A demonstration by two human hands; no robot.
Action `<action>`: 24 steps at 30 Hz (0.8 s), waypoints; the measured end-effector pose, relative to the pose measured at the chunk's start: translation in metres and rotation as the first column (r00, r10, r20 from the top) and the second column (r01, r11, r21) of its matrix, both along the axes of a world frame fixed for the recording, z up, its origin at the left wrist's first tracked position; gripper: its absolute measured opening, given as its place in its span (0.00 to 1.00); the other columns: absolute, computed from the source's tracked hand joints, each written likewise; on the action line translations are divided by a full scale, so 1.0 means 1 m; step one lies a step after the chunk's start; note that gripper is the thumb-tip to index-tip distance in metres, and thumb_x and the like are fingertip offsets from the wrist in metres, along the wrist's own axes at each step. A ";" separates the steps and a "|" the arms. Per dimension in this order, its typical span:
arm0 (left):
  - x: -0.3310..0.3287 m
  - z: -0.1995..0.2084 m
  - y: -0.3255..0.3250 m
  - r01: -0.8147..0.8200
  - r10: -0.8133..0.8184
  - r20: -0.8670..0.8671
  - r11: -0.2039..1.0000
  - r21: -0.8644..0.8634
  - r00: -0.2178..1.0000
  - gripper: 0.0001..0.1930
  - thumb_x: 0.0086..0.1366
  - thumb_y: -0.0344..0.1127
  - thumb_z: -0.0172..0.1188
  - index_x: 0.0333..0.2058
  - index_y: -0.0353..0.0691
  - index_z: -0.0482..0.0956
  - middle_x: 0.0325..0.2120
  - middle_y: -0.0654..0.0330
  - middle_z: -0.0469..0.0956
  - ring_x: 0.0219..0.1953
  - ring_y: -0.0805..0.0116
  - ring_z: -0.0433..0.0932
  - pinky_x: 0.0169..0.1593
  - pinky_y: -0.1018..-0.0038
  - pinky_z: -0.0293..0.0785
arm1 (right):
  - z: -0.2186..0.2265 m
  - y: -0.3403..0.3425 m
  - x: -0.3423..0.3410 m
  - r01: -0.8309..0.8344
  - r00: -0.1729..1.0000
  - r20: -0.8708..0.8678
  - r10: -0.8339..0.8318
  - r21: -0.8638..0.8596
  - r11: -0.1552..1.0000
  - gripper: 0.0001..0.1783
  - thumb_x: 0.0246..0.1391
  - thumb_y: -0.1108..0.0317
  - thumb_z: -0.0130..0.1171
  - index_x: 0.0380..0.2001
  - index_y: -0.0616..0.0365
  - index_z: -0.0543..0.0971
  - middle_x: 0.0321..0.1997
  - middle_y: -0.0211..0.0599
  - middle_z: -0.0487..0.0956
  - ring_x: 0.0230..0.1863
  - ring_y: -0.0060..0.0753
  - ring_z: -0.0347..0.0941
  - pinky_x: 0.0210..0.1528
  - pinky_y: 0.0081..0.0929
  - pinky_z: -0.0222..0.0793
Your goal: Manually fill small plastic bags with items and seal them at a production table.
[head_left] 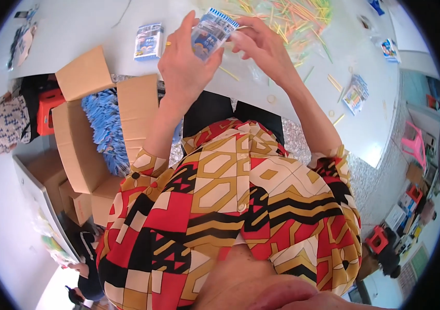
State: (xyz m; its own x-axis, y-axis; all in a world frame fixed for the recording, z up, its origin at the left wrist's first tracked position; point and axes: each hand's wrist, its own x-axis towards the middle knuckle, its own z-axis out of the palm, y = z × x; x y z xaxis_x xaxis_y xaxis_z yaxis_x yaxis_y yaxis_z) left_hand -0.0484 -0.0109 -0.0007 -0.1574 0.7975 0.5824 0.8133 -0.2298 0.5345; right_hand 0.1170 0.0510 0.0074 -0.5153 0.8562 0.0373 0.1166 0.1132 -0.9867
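Observation:
Above the table, my left hand [185,67] grips a blue-and-white plastic packet [210,35] with striped ends, its fingers and thumb closed around the sides. My right hand [264,49] comes in from the other side. Its bent fingers and thumb close at the packet's right edge; whether they hold something thin there is too small to tell. A similar packet bundle [148,41] lies flat on the table left of my left hand. Another small stack of packets [356,94] lies at the right, near the table's front edge.
Thin coloured sticks like straws [292,20] lie heaped at the table's [96,26] far side, some scattered nearer. Small rings [271,98] lie near the front edge. An open cardboard box [78,150] full of blue packets [105,126] stands at my left. Other people [8,121] are farther off.

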 end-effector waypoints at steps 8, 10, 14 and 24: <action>0.023 -0.016 0.007 0.077 -0.067 -0.085 0.991 0.112 0.994 0.38 0.38 0.32 0.69 0.52 0.36 0.64 0.42 0.57 0.74 0.38 0.60 0.75 0.36 0.74 0.73 | -0.007 0.013 0.014 0.005 0.996 0.088 -0.009 0.040 0.999 0.13 0.53 0.66 0.55 0.40 0.60 0.71 0.29 0.29 0.76 0.28 0.17 0.71 0.31 0.16 0.66; 0.025 -0.014 0.007 0.098 -0.091 -0.067 0.989 0.113 0.994 0.38 0.39 0.33 0.70 0.52 0.36 0.64 0.43 0.57 0.74 0.37 0.62 0.75 0.37 0.75 0.72 | -0.008 0.016 0.022 -0.046 0.995 0.092 0.038 0.079 0.996 0.11 0.54 0.67 0.54 0.39 0.59 0.72 0.28 0.28 0.75 0.27 0.15 0.69 0.31 0.14 0.65; 0.006 -0.008 0.014 0.448 -0.221 0.695 0.879 -0.161 0.684 0.30 0.51 0.36 0.64 0.51 0.33 0.64 0.41 0.55 0.75 0.36 0.66 0.77 0.39 0.77 0.72 | 0.003 0.023 0.038 -0.210 0.973 0.112 0.204 0.045 0.977 0.09 0.55 0.68 0.53 0.39 0.59 0.73 0.27 0.26 0.74 0.26 0.13 0.67 0.31 0.13 0.64; 0.027 -0.014 0.010 0.875 0.069 0.991 0.478 0.069 -0.116 0.19 0.66 0.39 0.46 0.48 0.30 0.67 0.36 0.49 0.77 0.40 0.61 0.78 0.42 0.71 0.77 | 0.014 0.023 0.044 -0.305 0.948 0.143 0.283 0.173 0.936 0.11 0.56 0.64 0.54 0.39 0.57 0.74 0.26 0.24 0.74 0.26 0.11 0.67 0.28 0.12 0.62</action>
State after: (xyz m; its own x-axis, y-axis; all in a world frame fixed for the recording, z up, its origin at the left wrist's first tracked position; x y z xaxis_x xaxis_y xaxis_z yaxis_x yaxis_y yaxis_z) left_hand -0.0212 -0.0011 -0.0149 0.4432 0.8806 -0.1679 -0.5464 0.4139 0.7281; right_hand 0.1611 0.0739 0.0209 -0.7533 0.6482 0.1113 0.1593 0.3441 -0.9253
